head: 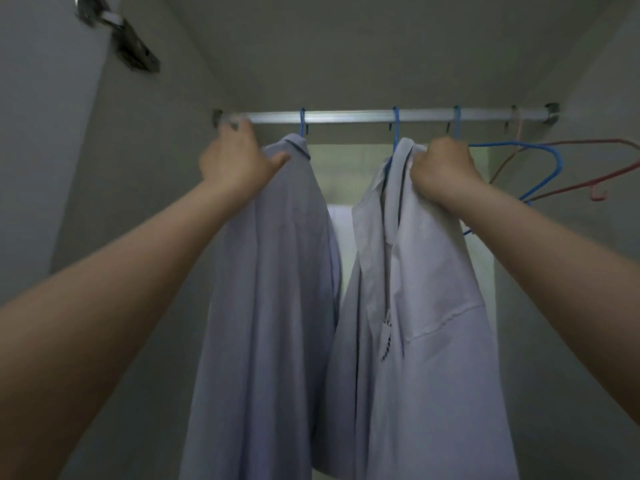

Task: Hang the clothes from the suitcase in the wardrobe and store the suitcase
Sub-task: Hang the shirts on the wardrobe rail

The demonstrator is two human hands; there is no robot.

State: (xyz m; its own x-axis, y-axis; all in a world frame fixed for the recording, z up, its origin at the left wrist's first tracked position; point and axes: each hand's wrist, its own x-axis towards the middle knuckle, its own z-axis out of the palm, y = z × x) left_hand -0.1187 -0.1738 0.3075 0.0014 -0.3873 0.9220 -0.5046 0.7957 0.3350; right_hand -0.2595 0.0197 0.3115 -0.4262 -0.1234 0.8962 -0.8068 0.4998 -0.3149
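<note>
Up under the grey wardrobe ceiling [346,46], a long silver metal hanging rail [346,116] is running from side wall to side wall, and both my bare arms are reaching up toward it. My left hand [235,161] is resting at the shoulder of a pale lilac-white collared shirt [270,271] that is hanging from a blue plastic hanger [302,121] hooked over the rail; my thumb is lying across the fabric near the collar, but the other fingers are turning away from me, so I cannot tell whether they are curling round the cloth or the hanger or only pressing on it. My right hand [441,168] is gripping the shoulder of a second white button-front shirt [426,306], with the fingers bunching the cloth tightly into my fist just below the rail. That shirt is hanging on another blue wire-thin hanger [396,126], whose hook is sitting over the rail beside my knuckles. Both garments are dangling side by side, close but with a narrow gap between them. Further right on the rail, an empty blue hanger [540,157] and an empty red hanger [571,168] are hanging tilted and overlapping each other near the wardrobe's right wall. High on the left, a blurred metal door hinge [128,43] is showing on the grey side panel.
</note>
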